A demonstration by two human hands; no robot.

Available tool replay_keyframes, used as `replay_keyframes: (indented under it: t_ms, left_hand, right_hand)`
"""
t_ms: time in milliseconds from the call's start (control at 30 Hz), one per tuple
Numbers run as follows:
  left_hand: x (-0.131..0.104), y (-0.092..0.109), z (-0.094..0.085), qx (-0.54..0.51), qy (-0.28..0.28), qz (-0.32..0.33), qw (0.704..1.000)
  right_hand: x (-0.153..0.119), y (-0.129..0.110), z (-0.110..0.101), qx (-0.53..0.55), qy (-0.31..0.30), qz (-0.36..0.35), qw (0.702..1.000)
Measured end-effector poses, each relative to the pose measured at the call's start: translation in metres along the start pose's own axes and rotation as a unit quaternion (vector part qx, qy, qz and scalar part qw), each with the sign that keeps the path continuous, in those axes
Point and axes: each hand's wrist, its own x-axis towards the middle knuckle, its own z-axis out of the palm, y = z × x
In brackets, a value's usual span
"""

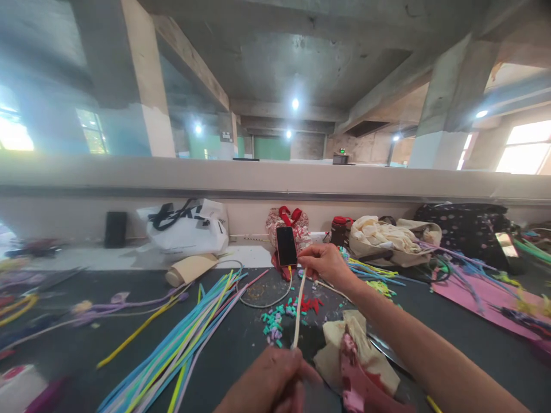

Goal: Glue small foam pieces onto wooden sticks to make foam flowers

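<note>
A cream pipe cleaner (298, 310) stretches nearly upright between my two hands. My right hand (329, 265) pinches its upper end just below the phone. Lower down, my left hand (271, 376) has its fingers closed on the bottom end; those fingers are partly blurred. Beneath the strand lie small cut pieces in teal (272, 322) and red (310, 304). To the left of my hands a bundle of long blue, yellow and lilac pipe cleaners (185, 338) spreads over the dark table. A pink glue gun (355, 373) rests on a crumpled cream cloth (327, 335) under my right forearm.
A phone (285, 246) with a cable (262, 307) leans against a red-patterned bag (273, 222). Behind stand a white bag (189, 232), a dark bottle with a red lid (339, 232) and a black bag (462, 226). Pink sheet (482, 301) lies at right.
</note>
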Motion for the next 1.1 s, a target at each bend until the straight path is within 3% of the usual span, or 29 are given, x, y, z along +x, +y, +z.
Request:
replay_keyframes:
  t_ms: [67,100,233,267,433,533,667,867,1100]
  left_hand:
    - [0.001,-0.002,0.002,-0.045,-0.030,0.000,0.999]
    - [0.001,-0.002,0.002,-0.071,-0.013,0.011,0.997]
    - [-0.001,0.007,-0.002,-0.125,0.156,0.078,0.977]
    - [-0.003,0.009,-0.003,-0.123,0.174,0.083,0.973]
    - [-0.004,0.012,-0.003,-0.066,0.172,0.059,0.981]
    - [-0.003,0.010,-0.003,-0.042,0.180,0.078,0.980]
    - [0.001,0.008,-0.009,-0.111,0.188,0.079,0.973]
    - [0.007,0.004,-0.012,-0.199,0.244,0.089,0.945]
    - [0.006,0.005,-0.015,-0.195,0.240,0.110,0.945]
  right_hand:
    - [-0.013,-0.003,0.012,-0.014,-0.023,-0.001,1.000]
    - [-0.021,-0.003,0.020,-0.019,-0.037,-0.001,0.999]
    - [-0.049,-0.002,0.049,-0.047,-0.081,-0.022,0.995]
    - [-0.053,-0.001,0.054,-0.055,-0.087,-0.026,0.994]
    - [-0.057,0.004,0.059,-0.117,-0.082,-0.027,0.989]
    - [-0.061,-0.001,0.055,-0.172,-0.058,-0.038,0.983]
    - [-0.079,-0.008,0.051,-0.226,-0.001,-0.027,0.974]
    - [-0.110,0.015,0.066,-0.202,-0.056,0.029,0.977]
    - [-0.112,0.029,0.082,-0.187,-0.085,0.063,0.977]
